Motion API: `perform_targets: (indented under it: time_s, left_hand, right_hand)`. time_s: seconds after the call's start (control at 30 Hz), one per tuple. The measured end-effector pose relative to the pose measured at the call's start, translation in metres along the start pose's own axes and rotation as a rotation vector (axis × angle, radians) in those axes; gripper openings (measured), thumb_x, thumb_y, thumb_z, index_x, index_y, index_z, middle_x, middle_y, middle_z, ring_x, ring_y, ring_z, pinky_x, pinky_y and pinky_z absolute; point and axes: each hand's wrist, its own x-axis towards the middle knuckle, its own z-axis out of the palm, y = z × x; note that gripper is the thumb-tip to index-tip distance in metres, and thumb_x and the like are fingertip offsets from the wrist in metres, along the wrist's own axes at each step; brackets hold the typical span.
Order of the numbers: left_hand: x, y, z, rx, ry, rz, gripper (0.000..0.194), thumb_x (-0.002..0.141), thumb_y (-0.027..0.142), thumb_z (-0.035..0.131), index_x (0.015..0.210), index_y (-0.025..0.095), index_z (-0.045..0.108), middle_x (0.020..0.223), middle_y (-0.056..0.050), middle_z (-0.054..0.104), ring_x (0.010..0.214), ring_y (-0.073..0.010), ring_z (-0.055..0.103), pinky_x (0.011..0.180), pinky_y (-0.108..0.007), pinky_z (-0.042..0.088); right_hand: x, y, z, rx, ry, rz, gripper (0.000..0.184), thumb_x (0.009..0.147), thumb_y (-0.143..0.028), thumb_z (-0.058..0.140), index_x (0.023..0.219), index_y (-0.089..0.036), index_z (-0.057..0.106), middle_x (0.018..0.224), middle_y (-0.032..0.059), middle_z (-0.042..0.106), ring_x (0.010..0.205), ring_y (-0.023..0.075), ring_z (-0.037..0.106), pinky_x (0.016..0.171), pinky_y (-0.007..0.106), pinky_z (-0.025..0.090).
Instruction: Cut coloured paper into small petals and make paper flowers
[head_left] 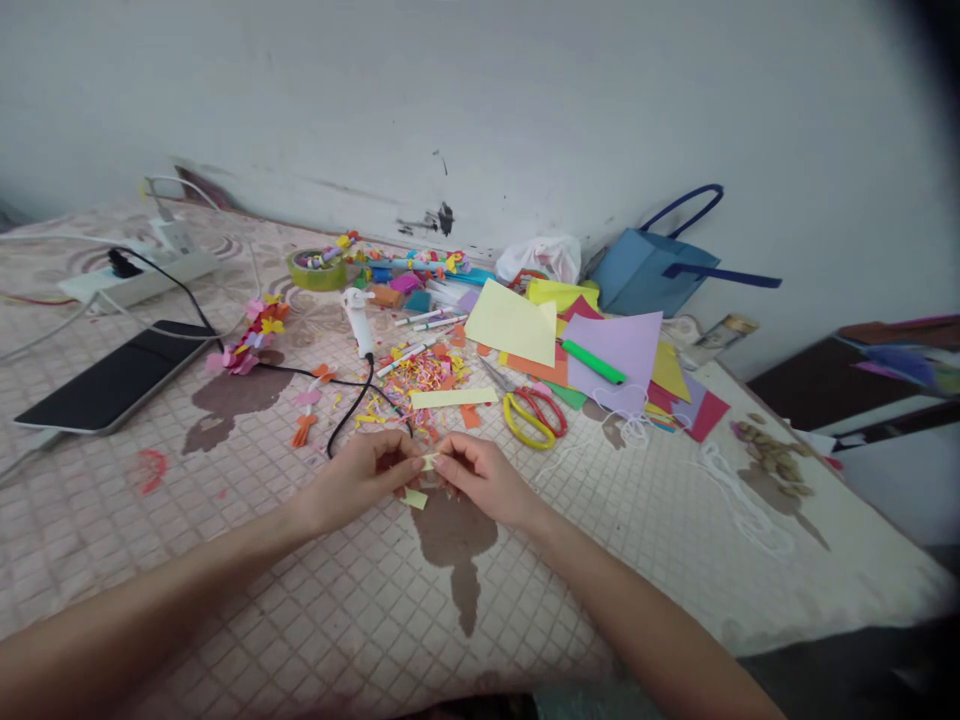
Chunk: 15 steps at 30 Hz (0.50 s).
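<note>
My left hand (373, 474) and my right hand (484, 477) meet over the table, thumbs and fingertips pinched on a small pale yellow paper piece (429, 461). Its exact shape is too small to make out. Just below my left fingertips lies another pale yellow paper piece (415, 498). Beyond my hands, a pale yellow paper strip (454, 398) rests by a heap of colourful paper scraps (427, 372). Scissors (534, 415) with red and yellow handles lie to the right of the strip. A white glue gun (358, 322) stands behind the scraps, its black cord trailing toward my hands.
At left are a tablet (112, 375), a power strip (142, 275) and paper flowers (251, 335). Coloured paper sheets (615, 350), a green cutter (592, 361) and a blue bag (649, 270) are at right. White string (742, 505) and peanuts (776, 455) lie near the right edge.
</note>
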Motion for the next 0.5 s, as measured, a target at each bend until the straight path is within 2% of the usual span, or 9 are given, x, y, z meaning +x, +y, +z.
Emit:
perform_targets:
  time_s: [0.13,0.2,0.27,0.3,0.4,0.5]
  left_hand:
    - [0.001,-0.001,0.0,-0.017,-0.011,0.013,0.024,0.081,0.037,0.055,0.073,0.015,0.055,0.062,0.002,0.056,0.057,-0.0105,0.052,0.056,-0.023,0.043]
    - [0.001,-0.001,-0.001,-0.029,0.017,-0.006,0.025,0.08,0.038,0.056,0.071,0.015,0.055,0.06,0.002,0.055,0.055,-0.0103,0.051,0.055,-0.023,0.043]
    - [0.002,0.001,-0.003,-0.053,0.062,-0.025,0.026,0.078,0.04,0.058,0.07,0.015,0.055,0.06,0.001,0.056,0.056,-0.0107,0.053,0.056,-0.023,0.043]
    - [0.003,0.002,-0.004,-0.07,0.09,-0.032,0.027,0.076,0.041,0.059,0.07,0.015,0.055,0.062,0.001,0.057,0.057,-0.0111,0.053,0.056,-0.023,0.044]
    - [0.006,0.005,-0.006,-0.125,0.183,-0.047,0.027,0.073,0.042,0.062,0.072,0.016,0.055,0.064,0.001,0.058,0.057,-0.0106,0.053,0.055,-0.022,0.043]
    - [0.016,0.005,-0.006,-0.201,0.247,-0.053,0.028,0.072,0.042,0.065,0.072,0.016,0.053,0.058,0.004,0.053,0.051,-0.0077,0.047,0.05,-0.019,0.037]
  right_hand:
    - [0.001,-0.003,-0.008,-0.178,-0.038,-0.043,0.021,0.091,-0.035,0.046,0.078,-0.019,0.052,0.066,-0.0031,0.053,0.055,0.0093,0.05,0.053,0.021,0.039]
    - [0.002,-0.002,-0.026,-0.339,0.089,-0.048,0.022,0.091,-0.036,0.044,0.08,-0.02,0.053,0.068,-0.0026,0.056,0.058,0.0102,0.053,0.055,0.022,0.04]
    - [0.003,0.003,-0.055,-0.592,0.357,0.003,0.023,0.09,-0.038,0.043,0.081,-0.021,0.054,0.07,-0.0021,0.059,0.061,0.0114,0.055,0.058,0.022,0.042]
    - [0.002,0.006,-0.071,-0.65,0.441,0.032,0.022,0.089,-0.039,0.044,0.081,-0.021,0.053,0.072,-0.0009,0.059,0.064,0.0128,0.055,0.061,0.024,0.042]
    - [-0.002,0.019,-0.113,-0.755,0.589,0.102,0.025,0.075,-0.042,0.061,0.078,-0.02,0.049,0.075,0.0015,0.057,0.07,0.0175,0.054,0.066,0.029,0.04]
    - [-0.003,0.032,-0.134,-0.801,0.596,0.157,0.035,0.06,-0.042,0.072,0.072,-0.021,0.046,0.072,0.0006,0.056,0.071,0.0198,0.053,0.064,0.029,0.038]
